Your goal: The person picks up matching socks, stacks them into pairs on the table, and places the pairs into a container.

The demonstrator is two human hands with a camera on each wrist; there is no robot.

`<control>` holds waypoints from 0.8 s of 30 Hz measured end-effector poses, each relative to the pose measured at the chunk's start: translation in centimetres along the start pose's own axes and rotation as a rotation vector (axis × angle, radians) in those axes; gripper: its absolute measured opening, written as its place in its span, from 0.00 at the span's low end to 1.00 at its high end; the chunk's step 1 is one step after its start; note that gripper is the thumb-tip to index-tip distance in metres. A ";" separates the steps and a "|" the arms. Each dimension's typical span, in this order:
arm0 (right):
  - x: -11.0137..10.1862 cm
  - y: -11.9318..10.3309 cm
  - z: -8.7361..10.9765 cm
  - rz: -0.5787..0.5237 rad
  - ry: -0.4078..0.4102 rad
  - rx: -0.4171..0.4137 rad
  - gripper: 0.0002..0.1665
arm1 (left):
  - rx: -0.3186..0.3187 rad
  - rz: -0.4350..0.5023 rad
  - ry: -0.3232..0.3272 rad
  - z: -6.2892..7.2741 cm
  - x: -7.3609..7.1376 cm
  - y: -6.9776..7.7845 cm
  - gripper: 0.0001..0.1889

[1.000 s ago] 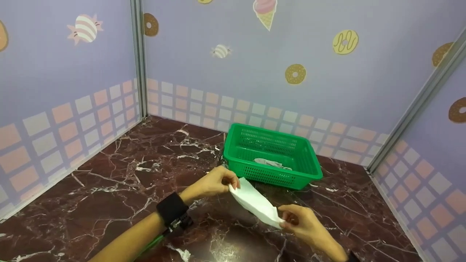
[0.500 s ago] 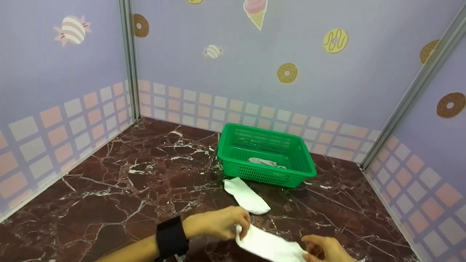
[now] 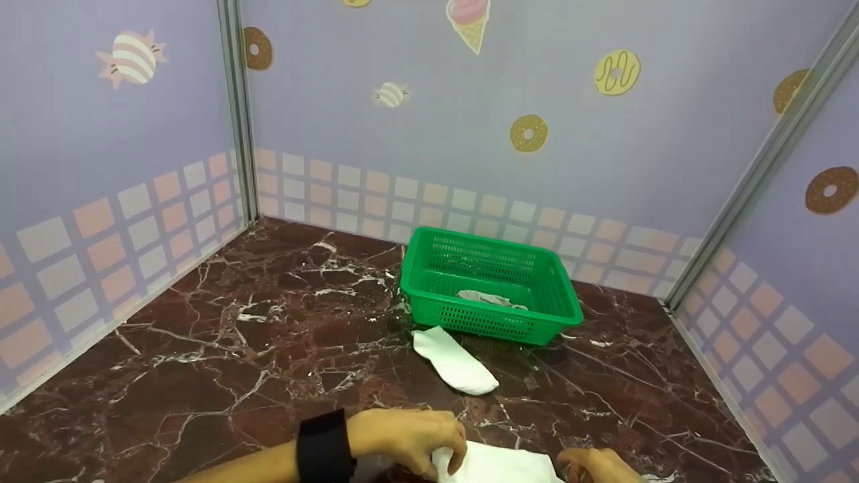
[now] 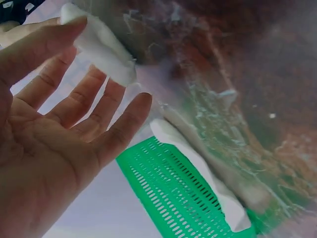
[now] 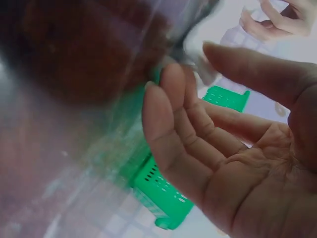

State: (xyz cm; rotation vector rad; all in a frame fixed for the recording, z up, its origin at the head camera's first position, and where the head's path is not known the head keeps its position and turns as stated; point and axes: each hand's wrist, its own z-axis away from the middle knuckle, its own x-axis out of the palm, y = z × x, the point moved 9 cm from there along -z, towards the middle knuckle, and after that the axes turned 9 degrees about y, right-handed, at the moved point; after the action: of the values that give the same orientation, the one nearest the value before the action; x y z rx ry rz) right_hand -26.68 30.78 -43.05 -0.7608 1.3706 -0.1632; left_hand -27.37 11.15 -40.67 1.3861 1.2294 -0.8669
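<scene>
At the bottom of the head view, a white sock (image 3: 500, 464) stretches between both hands, low at the tabletop. My left hand (image 3: 419, 439) pinches its left end; in the left wrist view the thumb lies over the sock (image 4: 101, 47), other fingers spread. My right hand (image 3: 600, 464) is at the right end, partly cut off by the frame. In the blurred right wrist view its thumb and fingers (image 5: 163, 119) lie on either side of the white cloth. A second white sock (image 3: 456, 362) lies flat ahead of the hands.
A green perforated basket (image 3: 493, 323) stands behind the flat sock, with a crumpled grey cloth item (image 3: 490, 298) inside. The dark red marbled tabletop (image 3: 201, 349) meets patterned walls (image 3: 416, 147) at the back and both sides.
One sock, earlier held up before the basket, now shows two: one left lying on the table, the other held nearer me. Both hands have come down and closer to the front.
</scene>
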 end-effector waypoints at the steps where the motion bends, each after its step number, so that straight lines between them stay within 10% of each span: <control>1: -0.3 -0.5 0.0 0.014 0.025 -0.041 0.29 | -0.004 -0.001 0.004 0.0 -0.1 0.1 0.11; 11: 0.2 -2.7 -0.6 0.045 0.138 -0.323 0.19 | -0.067 -0.075 0.093 0.0 -0.3 0.0 0.07; 16: 0.2 -1.3 -1.0 0.039 0.146 -0.240 0.04 | -0.078 -0.163 0.095 0.1 0.2 -0.3 0.07; 24: 0.2 -0.2 -1.3 -0.013 0.113 -0.160 0.05 | -0.063 -0.188 0.119 -0.1 0.3 -0.6 0.07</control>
State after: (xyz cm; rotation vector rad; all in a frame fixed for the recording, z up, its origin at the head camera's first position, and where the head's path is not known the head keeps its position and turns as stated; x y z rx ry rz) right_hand -27.76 30.00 -43.10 -0.9052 1.4990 -0.1093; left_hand -27.84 11.23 -41.11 1.3014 1.4844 -0.8758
